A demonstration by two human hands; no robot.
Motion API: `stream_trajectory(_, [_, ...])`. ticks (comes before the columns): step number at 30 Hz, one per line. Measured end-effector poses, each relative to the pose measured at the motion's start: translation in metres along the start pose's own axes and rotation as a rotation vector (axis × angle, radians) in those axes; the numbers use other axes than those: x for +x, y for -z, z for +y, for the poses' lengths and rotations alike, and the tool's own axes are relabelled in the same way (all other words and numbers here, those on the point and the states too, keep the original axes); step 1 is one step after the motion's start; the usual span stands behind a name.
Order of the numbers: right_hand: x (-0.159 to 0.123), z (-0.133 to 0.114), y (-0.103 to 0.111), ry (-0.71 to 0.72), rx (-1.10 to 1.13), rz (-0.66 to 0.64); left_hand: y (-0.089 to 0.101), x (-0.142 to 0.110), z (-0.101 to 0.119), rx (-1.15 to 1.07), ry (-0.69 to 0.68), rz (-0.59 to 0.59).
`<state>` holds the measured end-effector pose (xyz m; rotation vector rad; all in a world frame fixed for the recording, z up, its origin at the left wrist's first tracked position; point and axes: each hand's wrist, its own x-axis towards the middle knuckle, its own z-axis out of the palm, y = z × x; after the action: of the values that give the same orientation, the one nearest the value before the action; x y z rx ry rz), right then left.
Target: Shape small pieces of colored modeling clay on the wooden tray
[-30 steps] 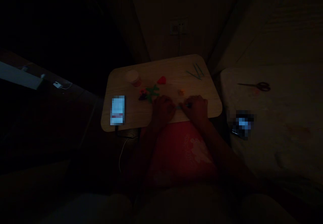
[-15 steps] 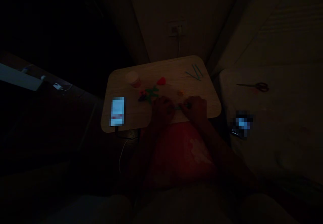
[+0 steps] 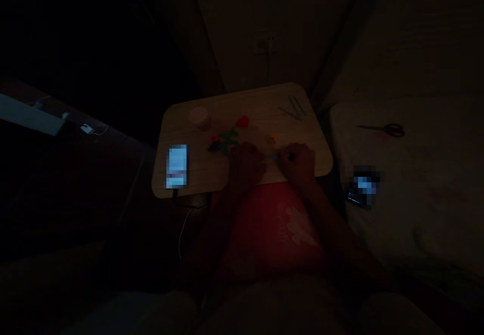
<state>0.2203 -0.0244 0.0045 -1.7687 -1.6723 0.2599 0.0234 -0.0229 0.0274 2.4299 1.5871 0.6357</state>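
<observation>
The scene is very dark. My left hand and my right hand rest close together on the near edge of a small wooden lap table. Both are closed, pinching the two ends of a thin green strip between them. Just beyond my left hand lies a green and dark craft piece. A red piece and a small orange bit lie farther back. Several thin green sticks lie at the far right corner.
A lit phone lies on the table's left side with a cable hanging below. A small round container stands at the back left. Scissors and another lit device lie on the bed at right. A red cushion is under my arms.
My right hand has shifted slightly to the right, widening the gap between the hands along the green strip. The picture has grown dimmer.
</observation>
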Motion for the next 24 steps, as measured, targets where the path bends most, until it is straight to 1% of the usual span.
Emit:
stream_trajectory(3, [0.0, 0.003, -0.001, 0.023, 0.026, 0.016, -0.001, 0.0, -0.001, 0.022, -0.025, -0.003])
stream_trajectory(6, [0.001, 0.005, -0.002, 0.046, 0.071, 0.04, -0.005, 0.001, -0.004, -0.006, -0.04, 0.011])
stream_trajectory(11, [0.001, 0.008, -0.002, 0.051, 0.086, 0.06, -0.01, 0.002, -0.007, -0.087, -0.011, 0.03])
stream_trajectory(16, [0.001, 0.005, 0.0, 0.058, 0.002, 0.029, -0.009, 0.003, -0.005, -0.11, -0.003, 0.009])
stream_trajectory(20, [0.0, -0.003, 0.002, 0.072, -0.036, -0.029, -0.008, 0.005, -0.005, -0.085, 0.005, -0.034])
stream_trajectory(24, [-0.001, -0.011, 0.002, 0.059, -0.086, -0.086, -0.007, 0.004, -0.007, -0.072, 0.015, -0.032])
